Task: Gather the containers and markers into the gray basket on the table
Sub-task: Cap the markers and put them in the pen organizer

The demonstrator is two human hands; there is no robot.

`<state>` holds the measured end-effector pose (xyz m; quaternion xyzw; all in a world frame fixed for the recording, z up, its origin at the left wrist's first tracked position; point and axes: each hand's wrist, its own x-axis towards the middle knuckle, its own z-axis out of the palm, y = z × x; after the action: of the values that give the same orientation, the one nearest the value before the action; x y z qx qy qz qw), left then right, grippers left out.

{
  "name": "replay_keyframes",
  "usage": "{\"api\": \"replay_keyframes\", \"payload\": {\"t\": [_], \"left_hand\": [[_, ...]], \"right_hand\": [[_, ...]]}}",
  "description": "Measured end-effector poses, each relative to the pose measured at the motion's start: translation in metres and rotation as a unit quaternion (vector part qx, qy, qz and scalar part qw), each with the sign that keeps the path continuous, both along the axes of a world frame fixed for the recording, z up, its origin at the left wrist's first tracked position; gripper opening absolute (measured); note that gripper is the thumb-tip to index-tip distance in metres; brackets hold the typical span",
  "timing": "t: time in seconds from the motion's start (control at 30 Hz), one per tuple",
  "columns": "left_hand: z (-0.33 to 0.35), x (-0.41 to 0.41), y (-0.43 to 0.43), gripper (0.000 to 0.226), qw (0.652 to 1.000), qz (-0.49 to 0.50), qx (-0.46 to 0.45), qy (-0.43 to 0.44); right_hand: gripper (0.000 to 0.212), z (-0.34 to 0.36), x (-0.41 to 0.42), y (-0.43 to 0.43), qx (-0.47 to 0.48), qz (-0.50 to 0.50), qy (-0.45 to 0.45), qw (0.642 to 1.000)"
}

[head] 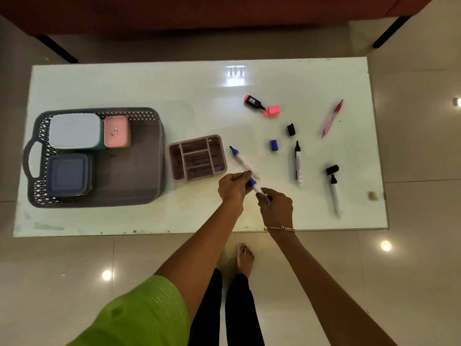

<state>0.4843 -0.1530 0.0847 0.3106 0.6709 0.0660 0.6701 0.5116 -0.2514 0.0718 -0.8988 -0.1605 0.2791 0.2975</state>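
The gray basket (139,171) sits at the table's left and holds a white-lidded container (74,131), a pink one (116,131) and a blue one (67,174). Both hands hold one blue marker (255,187) above the table's front middle: my left hand (233,187) grips its blue cap end, my right hand (275,206) its white barrel. An uncapped blue marker (243,162) lies just behind them, its blue cap (274,145) farther right. Two uncapped black markers (298,163) (335,196), two black caps (290,129) (332,169), a pink highlighter (262,106) and a pink pen (332,118) lie at right.
A pink compartment organizer (197,158) stands between the basket and the hands. The white glossy table (174,91) is low; my feet stand on the tiled floor at its front edge. A dark red sofa runs behind the table. A small beige piece (372,196) lies at the right edge.
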Motion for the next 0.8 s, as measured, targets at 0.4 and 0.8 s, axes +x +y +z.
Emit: {"api": "replay_keyframes", "payload": {"t": [0.4,0.8], "left_hand": [[0.025,0.009,0.019,0.021,0.983,-0.123,0.126,-0.04],[0.046,-0.034,0.093,0.025,0.916,-0.143,0.361,0.104]], "right_hand": [[0.017,0.021,0.028,0.016,0.088,-0.019,0.135,0.987],[0.016,0.05,0.042,0.137,0.206,-0.023,-0.006,0.978]]}}
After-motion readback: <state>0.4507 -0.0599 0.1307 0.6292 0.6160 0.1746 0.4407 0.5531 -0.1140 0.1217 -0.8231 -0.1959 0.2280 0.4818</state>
